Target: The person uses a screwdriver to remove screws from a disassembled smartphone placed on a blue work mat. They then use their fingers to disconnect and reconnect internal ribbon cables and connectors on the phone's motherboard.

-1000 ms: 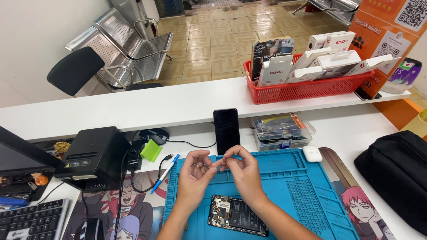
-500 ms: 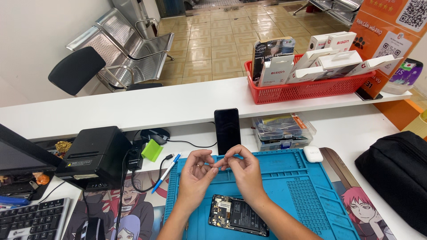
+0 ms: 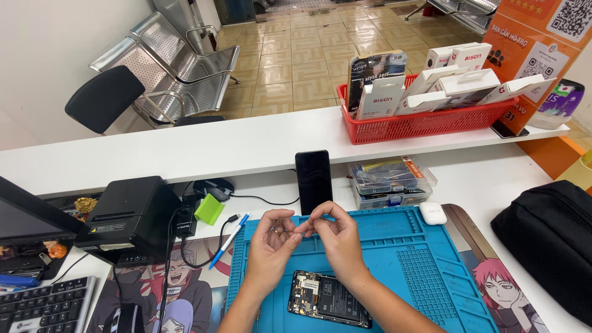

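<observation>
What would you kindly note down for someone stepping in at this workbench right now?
Left hand and right hand: raised together above the blue mat, fingertips pinching something too small to identify.
Opened phone: flat on the mat below the hands, back cover off, battery and board showing.
Black phone: upright against the white counter.
Clear parts box beside it; blue pen left of the mat.
Done: phone opened. Left: unclear; phone not closed.

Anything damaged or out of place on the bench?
Only the opened smartphone stands out: it lies back cover off, askew on the blue silicone work mat, circuit board and battery exposed. The left hand and right hand pinch something too small to identify above it. Nothing spilled.
</observation>
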